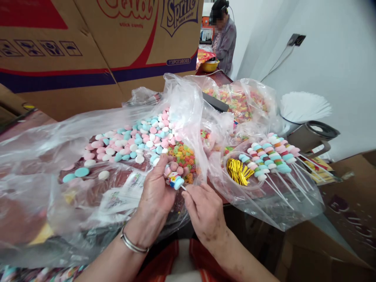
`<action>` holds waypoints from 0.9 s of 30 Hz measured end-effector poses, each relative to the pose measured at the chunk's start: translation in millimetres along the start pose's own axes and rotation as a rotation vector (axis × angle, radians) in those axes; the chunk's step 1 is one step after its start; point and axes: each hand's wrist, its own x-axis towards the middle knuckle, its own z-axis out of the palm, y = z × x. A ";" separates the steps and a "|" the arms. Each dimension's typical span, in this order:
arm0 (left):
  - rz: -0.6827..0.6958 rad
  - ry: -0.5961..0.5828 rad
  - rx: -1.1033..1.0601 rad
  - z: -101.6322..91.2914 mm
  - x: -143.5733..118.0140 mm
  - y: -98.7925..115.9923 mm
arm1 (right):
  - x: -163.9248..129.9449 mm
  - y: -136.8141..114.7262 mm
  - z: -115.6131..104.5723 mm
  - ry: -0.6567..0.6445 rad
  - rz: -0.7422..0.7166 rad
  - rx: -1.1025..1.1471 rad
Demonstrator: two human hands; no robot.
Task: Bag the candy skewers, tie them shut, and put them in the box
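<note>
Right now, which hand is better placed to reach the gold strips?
Probably the right hand: it is nearer the gold strips and pinches only the stick, while the left hand cradles the candies.

"What colours are the loose round candies (133, 139)?"

"Pastel pink, pale blue and white, all mixed."

"And the small candy rings (183, 156)?"

"Green, yellow, orange and red."

"The held skewer (178, 183)?"

"Pale blue at its stick end, with touches of yellow, red and darker blue."

"What about the other skewers (273, 154)?"

"Banded: pink, pale blue and white, with green and reddish-brown stripes between. Their sticks (289, 188) are white."

"The metallic strips (239, 172)?"

"Shiny gold."

"And the big carton (88, 39)?"

"Brown, with red lettering and curving bands of red and dark purple-blue."

"The bracelet (133, 243)?"

"Silver."
</note>
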 end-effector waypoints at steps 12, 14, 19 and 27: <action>-0.012 -0.172 -0.035 -3.8 -1.8 -15.0 | -6.1 -2.9 3.0 0.061 -0.034 -0.127; -0.012 -0.161 -0.030 -5.3 -1.9 -14.6 | -4.7 -2.2 1.9 0.078 -0.034 -0.123; 0.076 0.070 0.040 -6.0 6.2 4.6 | -4.4 1.0 -8.7 0.074 -0.083 -0.142; 0.013 0.022 -0.055 -4.0 10.1 14.9 | -11.2 -4.6 -15.8 -0.166 0.302 0.265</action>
